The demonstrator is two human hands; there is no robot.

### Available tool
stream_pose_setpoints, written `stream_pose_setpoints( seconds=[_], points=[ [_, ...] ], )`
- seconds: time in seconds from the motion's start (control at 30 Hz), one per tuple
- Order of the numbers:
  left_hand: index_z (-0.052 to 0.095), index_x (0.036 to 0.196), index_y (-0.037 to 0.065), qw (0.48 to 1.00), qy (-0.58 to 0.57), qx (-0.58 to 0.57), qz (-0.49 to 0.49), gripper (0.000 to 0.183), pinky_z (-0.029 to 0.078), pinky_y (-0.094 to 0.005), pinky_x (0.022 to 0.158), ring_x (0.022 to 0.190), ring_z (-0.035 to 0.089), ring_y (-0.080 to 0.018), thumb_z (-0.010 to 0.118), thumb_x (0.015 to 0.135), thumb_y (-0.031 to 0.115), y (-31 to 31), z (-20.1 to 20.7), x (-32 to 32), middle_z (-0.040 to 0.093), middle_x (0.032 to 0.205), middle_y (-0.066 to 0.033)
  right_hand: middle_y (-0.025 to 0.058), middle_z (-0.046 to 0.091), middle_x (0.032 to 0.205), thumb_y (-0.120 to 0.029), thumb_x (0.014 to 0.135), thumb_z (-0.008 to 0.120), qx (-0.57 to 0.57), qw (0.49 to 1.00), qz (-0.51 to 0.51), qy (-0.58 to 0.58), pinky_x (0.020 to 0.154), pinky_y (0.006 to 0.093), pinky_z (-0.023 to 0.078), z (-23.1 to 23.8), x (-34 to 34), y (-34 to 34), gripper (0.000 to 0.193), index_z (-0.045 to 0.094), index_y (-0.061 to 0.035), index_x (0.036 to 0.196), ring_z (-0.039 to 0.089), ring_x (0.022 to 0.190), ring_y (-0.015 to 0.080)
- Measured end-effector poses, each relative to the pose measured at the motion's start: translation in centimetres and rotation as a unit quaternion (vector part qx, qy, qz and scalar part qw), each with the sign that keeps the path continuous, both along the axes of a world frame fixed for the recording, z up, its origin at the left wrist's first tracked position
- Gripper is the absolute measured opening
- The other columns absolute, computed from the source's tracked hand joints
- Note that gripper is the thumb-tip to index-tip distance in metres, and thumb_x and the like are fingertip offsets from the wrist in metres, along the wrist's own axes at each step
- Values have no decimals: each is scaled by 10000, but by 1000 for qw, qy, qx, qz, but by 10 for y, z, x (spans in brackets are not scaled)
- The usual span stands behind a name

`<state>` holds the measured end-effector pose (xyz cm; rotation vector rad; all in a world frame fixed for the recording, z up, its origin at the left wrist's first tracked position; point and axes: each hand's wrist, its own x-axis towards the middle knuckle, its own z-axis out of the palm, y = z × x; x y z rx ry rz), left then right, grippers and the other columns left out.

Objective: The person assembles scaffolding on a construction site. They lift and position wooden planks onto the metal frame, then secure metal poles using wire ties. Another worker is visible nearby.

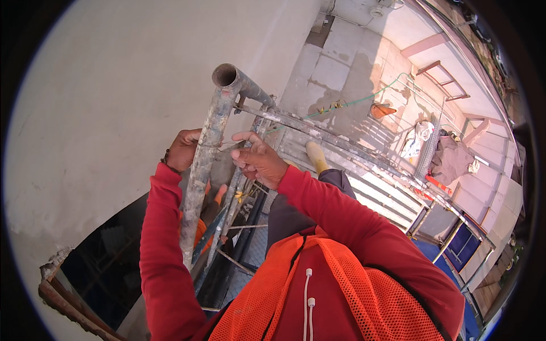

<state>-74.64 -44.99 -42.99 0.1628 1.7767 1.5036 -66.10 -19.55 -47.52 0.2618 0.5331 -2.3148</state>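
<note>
Across the front of the pole [200, 176], a bit below its open top, runs a thin wire [226, 142], with a length sticking out to the right. The left hand [183, 150] is curled up against the pole's left side, but its fingertips are hidden, so can't tell if it's got wire or just pole. The right hand [259, 159] has its fingers loosely parted round the wire's free end; can't tell if they touch it. Personally I'd keep the wire snug and flat to the pole, pinch close in and watch the sharp tip, no gloves here. Plaster wall [131, 85] on the left, crossbar [324, 133] going off right, yellow boot [317, 157] below, orange cone [383, 111] farther out.
</note>
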Motion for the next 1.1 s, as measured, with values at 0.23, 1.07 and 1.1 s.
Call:
stream_pose_setpoints(
  seconds=[0.23,1.07,1.1],
  points=[
    [737,1184,27,972,-205,113,2,250,614,-324,795,868,747,-197,710,935,30,-5,12,12,760,1098,-107,76,724,885,-108,913,724,361,846,-141,365,702,315,516,-14,-49,-20,107,715,-27,983,633,764,110],
    [657,1220,-44,969,111,-60,214,295,529,-276,744,868,662,-144,673,986,134,154,67,141,712,1000,-91,187,635,1207,-292,952,666,736,506,23,449,914,501,501,-32,-43,73,406,616,-59,1281,625,1121,405],
    [640,1257,-44,961,21,-29,276,337,535,-278,745,894,672,-158,658,1002,175,165,40,121,711,1054,-101,194,649,1180,-313,964,652,726,528,38,439,874,502,514,-35,-46,72,399,618,-64,1274,645,1080,406]
  ],
)
